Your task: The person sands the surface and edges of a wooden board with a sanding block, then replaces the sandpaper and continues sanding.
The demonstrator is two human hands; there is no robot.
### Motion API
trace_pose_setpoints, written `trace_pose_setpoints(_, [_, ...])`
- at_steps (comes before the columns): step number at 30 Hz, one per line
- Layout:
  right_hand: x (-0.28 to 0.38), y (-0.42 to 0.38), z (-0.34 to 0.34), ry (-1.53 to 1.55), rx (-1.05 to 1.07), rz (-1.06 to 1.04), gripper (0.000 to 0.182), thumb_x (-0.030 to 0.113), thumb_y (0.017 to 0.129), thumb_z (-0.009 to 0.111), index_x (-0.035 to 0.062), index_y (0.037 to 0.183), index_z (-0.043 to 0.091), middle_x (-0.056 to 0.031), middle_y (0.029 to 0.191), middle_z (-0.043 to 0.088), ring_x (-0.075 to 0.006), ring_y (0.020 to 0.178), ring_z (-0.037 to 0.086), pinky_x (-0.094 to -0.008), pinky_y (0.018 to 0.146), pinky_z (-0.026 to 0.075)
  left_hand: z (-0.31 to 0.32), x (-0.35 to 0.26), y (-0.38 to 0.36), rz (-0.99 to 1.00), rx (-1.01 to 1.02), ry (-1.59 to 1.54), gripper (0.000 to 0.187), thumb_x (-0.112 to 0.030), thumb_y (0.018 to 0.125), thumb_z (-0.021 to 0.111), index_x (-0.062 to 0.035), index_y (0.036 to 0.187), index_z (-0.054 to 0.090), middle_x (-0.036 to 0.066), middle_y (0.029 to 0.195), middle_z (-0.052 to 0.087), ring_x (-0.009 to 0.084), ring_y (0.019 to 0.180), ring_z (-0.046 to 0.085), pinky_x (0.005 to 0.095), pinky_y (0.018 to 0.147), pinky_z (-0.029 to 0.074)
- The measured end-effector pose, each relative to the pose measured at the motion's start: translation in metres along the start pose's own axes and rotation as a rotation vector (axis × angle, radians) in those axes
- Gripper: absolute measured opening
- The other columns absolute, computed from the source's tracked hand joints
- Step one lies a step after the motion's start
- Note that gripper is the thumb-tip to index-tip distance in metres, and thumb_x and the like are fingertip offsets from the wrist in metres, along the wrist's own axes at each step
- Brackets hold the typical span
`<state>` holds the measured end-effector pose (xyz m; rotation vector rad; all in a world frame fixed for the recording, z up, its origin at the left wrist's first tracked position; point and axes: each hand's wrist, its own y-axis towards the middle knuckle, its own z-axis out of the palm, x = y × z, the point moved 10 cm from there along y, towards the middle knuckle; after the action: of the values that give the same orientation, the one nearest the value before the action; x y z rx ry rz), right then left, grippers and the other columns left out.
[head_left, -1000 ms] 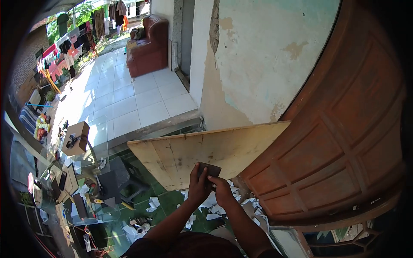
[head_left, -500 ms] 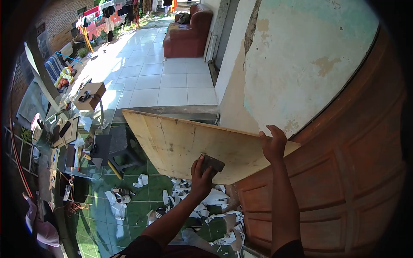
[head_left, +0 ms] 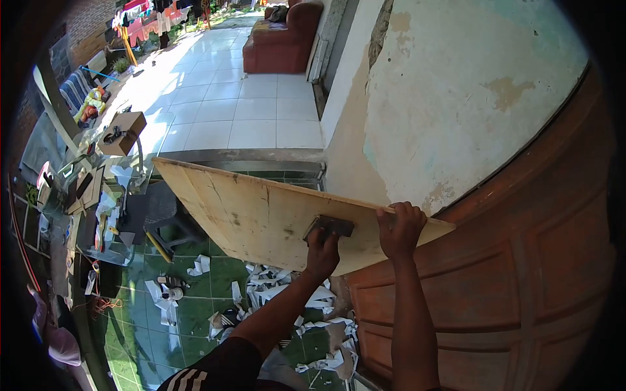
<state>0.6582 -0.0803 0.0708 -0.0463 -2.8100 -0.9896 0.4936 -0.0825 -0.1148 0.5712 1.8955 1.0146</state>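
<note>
A wide plywood board (head_left: pixel 228 212) with dark spots leans at a slant in front of me, its lower edge near the floor scraps. My left hand (head_left: pixel 322 253) is closed around a dark rectangular block (head_left: pixel 340 226), which looks like a sanding block and lies flat against the board's face. Over the board's top edge, near its right end, my right hand (head_left: pixel 400 229) is closed, thumb on the near side and fingers over the edge. The block's underside is hidden.
White torn strips (head_left: pixel 270 283) litter the green tiled floor. A dark plastic stool (head_left: pixel 166 218) and a cluttered glass table (head_left: pixel 107 251) with a cardboard box (head_left: pixel 122 133) stand left. A brown panelled door (head_left: pixel 469 293) is at right; a red armchair (head_left: pixel 283 42) sits beyond. Another person's sleeve (head_left: pixel 62 345) shows lower left.
My right hand, raised and open beside the board's top edge before, now grips that edge. The left hand has slid the block to the right and slightly up across the board.
</note>
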Motion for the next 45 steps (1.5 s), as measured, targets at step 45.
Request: trace_pose_setpoints(45, [0.354, -0.159, 0.091, 0.673, -0.243, 0.821, 0.046, 0.028, 0.104, 0.056, 0.0010, 0.141, 0.056, -0.0260, 0.120, 0.070, -0.0395, 0.112, 0.070, -0.0434, 0.096, 0.054, -0.266, 0.099, 0.066, 0.317, 0.744, -0.552, 0.068, -0.013, 0.081, 0.079, 0.0031, 0.138, 0.047, 0.031, 0.136, 0.040, 0.0503, 0.122, 0.048, 0.0513, 0.100, 0.049])
